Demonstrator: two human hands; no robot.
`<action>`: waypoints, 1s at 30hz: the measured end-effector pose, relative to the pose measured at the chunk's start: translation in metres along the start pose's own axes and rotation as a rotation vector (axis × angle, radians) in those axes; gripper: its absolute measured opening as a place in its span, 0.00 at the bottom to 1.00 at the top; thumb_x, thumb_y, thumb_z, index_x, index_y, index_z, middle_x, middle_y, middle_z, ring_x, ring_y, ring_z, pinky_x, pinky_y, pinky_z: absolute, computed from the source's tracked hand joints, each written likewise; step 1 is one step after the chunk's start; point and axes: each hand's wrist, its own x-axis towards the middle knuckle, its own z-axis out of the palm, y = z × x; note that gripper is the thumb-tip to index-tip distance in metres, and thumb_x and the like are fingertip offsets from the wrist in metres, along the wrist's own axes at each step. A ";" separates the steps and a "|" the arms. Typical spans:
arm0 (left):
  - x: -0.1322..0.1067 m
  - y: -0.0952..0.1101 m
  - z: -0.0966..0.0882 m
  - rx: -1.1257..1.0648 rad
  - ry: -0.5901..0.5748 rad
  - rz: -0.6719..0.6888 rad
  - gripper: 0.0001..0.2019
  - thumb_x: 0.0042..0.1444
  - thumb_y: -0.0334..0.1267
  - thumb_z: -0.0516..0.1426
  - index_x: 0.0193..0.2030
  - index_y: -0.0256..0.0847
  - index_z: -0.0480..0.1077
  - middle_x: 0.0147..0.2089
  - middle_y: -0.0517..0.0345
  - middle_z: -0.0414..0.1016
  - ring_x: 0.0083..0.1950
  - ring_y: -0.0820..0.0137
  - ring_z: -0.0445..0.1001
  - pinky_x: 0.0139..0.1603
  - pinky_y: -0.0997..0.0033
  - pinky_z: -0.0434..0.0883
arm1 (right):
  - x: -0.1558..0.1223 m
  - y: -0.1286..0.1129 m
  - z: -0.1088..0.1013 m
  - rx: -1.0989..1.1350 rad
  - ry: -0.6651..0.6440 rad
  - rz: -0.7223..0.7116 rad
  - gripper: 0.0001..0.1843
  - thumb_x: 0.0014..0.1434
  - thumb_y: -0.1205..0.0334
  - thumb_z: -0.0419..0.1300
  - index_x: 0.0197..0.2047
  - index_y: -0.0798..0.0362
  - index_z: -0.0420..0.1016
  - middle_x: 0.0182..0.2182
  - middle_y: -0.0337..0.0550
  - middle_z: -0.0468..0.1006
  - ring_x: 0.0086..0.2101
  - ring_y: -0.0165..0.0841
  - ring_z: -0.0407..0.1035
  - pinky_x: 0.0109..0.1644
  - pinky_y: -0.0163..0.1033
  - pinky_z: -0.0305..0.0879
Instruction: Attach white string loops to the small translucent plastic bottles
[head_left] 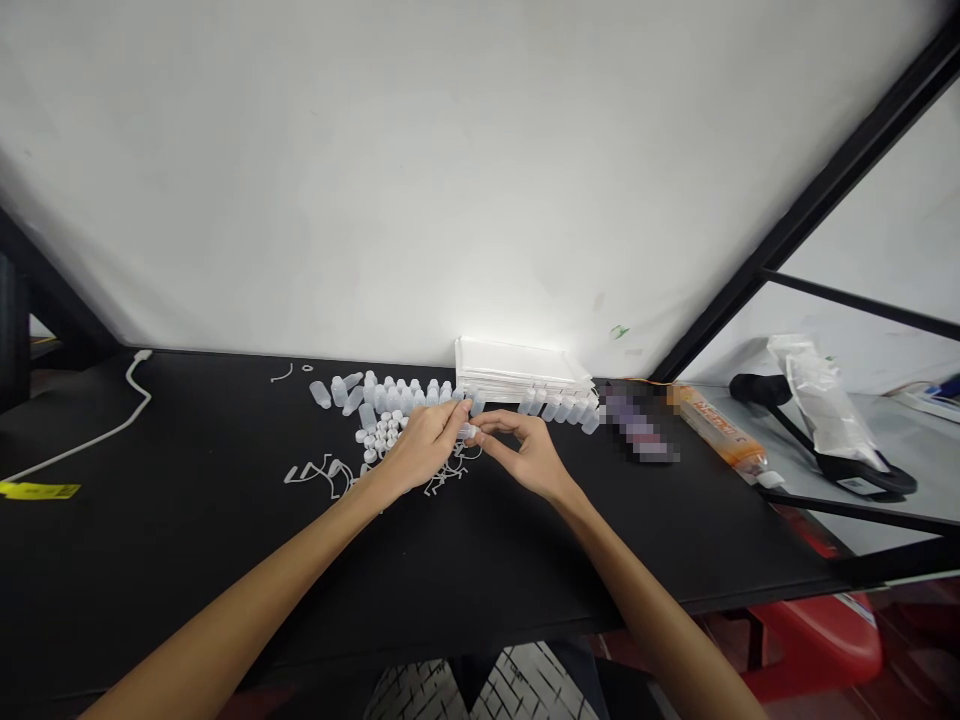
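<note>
Two hands, head view: left hand point(422, 447) and right hand point(527, 457) nearly closed, fingertips pinching small plastic bottle point(467, 431) between them, above black table point(225, 520); loose bottles point(382, 399), white caps point(384, 436), plastic sprues point(315, 477) nearby.

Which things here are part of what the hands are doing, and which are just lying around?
With the hands: left hand, right hand, small plastic bottle, loose bottles, white caps, plastic sprue strips.

Just lying about: stack of white trays, white cable, orange-labelled tube.
</note>
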 end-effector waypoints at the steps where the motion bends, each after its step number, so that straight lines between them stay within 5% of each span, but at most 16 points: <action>1: 0.000 0.000 0.000 0.001 0.000 -0.002 0.21 0.67 0.46 0.42 0.26 0.39 0.61 0.19 0.64 0.59 0.22 0.72 0.62 0.26 0.72 0.58 | 0.000 0.000 0.000 0.012 0.008 0.005 0.12 0.56 0.55 0.63 0.41 0.53 0.80 0.34 0.45 0.82 0.34 0.36 0.76 0.43 0.43 0.72; 12: 0.001 0.000 0.000 0.041 -0.013 0.019 0.19 0.67 0.43 0.42 0.27 0.40 0.60 0.21 0.63 0.61 0.23 0.72 0.63 0.27 0.71 0.57 | -0.002 0.006 0.003 0.016 0.014 0.028 0.13 0.55 0.54 0.64 0.41 0.52 0.80 0.33 0.43 0.81 0.33 0.35 0.75 0.41 0.42 0.73; 24: -0.005 0.001 0.000 0.168 0.002 0.213 0.13 0.67 0.37 0.41 0.30 0.41 0.55 0.22 0.65 0.57 0.20 0.75 0.56 0.23 0.73 0.53 | -0.001 0.002 0.004 0.373 -0.023 0.078 0.13 0.55 0.53 0.66 0.37 0.54 0.76 0.29 0.42 0.79 0.31 0.34 0.75 0.35 0.41 0.74; 30: -0.006 0.000 0.002 0.249 0.018 0.300 0.11 0.67 0.34 0.40 0.34 0.40 0.57 0.28 0.60 0.63 0.24 0.73 0.60 0.25 0.72 0.56 | 0.000 -0.001 0.004 0.382 0.032 0.126 0.15 0.50 0.52 0.69 0.35 0.54 0.75 0.28 0.42 0.79 0.29 0.34 0.76 0.39 0.43 0.74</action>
